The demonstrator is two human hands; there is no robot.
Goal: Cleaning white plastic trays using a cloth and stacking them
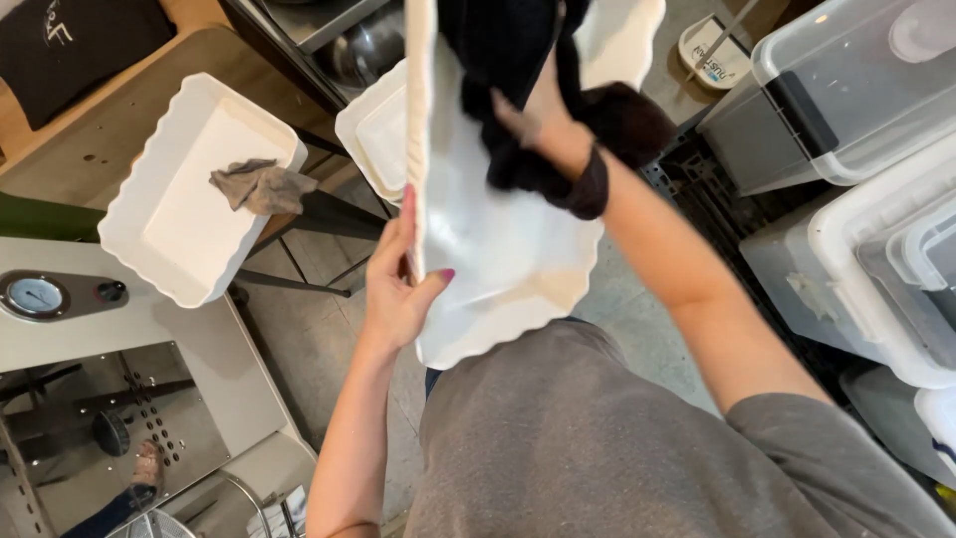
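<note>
My left hand [398,284] grips the left edge of a white scalloped rectangular dish [498,249], held upright and tilted in front of me. My right hand [543,115] presses a black cloth [518,50] against the inside of that dish near its top. A dark band sits on my right wrist. The dish's upper end runs out of the picture.
A second white scalloped dish [184,199] with a crumpled grey rag [261,185] in it rests on a wooden table at left. Another white dish [373,130] lies behind. Clear plastic bins [856,90] stack at right. A metal machine with a gauge [35,296] stands lower left.
</note>
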